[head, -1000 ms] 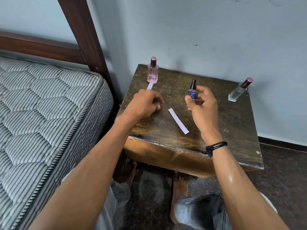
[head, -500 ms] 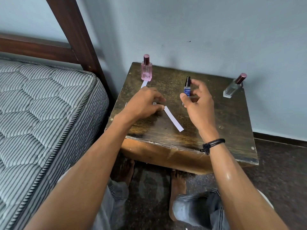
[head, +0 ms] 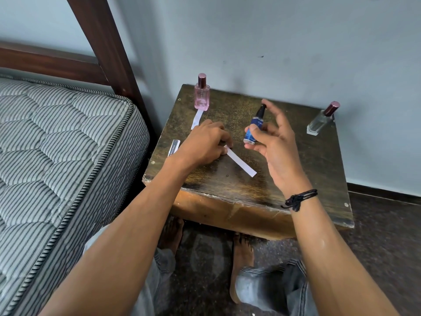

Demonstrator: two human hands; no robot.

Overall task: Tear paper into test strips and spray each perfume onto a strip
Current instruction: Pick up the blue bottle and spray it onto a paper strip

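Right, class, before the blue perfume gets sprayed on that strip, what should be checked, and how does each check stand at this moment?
1. Paper strip lies flat on the wooden table: ok.
2. Left hand holds the strip's far end down: ok.
3. Right hand grips the blue perfume bottle, lifted off the table: ok.
4. Sprayer uncovered: cannot tell.
5. Nozzle aimed at the strip: cannot tell.
6. Pink perfume bottle with its own strip stands apart from the spray path: ok.
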